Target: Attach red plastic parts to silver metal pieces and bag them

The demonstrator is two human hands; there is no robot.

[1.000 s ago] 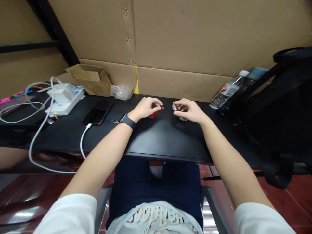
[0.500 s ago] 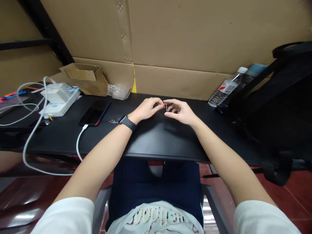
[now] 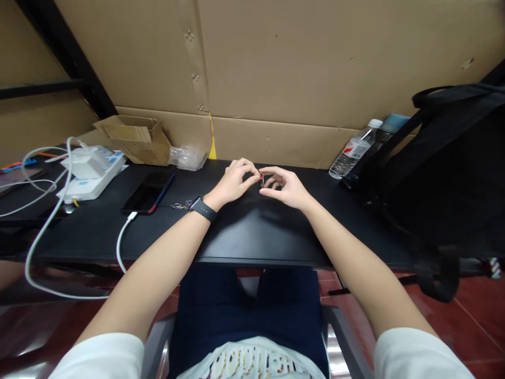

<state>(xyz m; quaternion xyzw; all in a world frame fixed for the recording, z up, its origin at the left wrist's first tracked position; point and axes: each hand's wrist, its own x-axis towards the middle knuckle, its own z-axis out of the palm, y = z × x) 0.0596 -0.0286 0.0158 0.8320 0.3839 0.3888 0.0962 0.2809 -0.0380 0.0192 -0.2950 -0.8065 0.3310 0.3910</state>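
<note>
Pinching a small red piece (image 3: 261, 179) between thumb and forefinger of the left hand (image 3: 235, 181); gripping a thin shiny piece (image 3: 262, 182), seen edge-on, between the parted thumb and fingers of the right hand (image 3: 286, 187). Holding both above the middle of the black tabletop (image 3: 252, 231), nearer its far edge; cannot tell whether touching. Can see at that edge, leftward, an open brown cardboard box (image 3: 153, 148), contents hidden, beside crumpled clear plastic (image 3: 188, 157); rightward, a tilted clear plastic bottle (image 3: 350, 152) with white cap. Can also see a bulky black bag (image 3: 445, 173) at the right end, cardboard wall (image 3: 276, 79) behind
</note>
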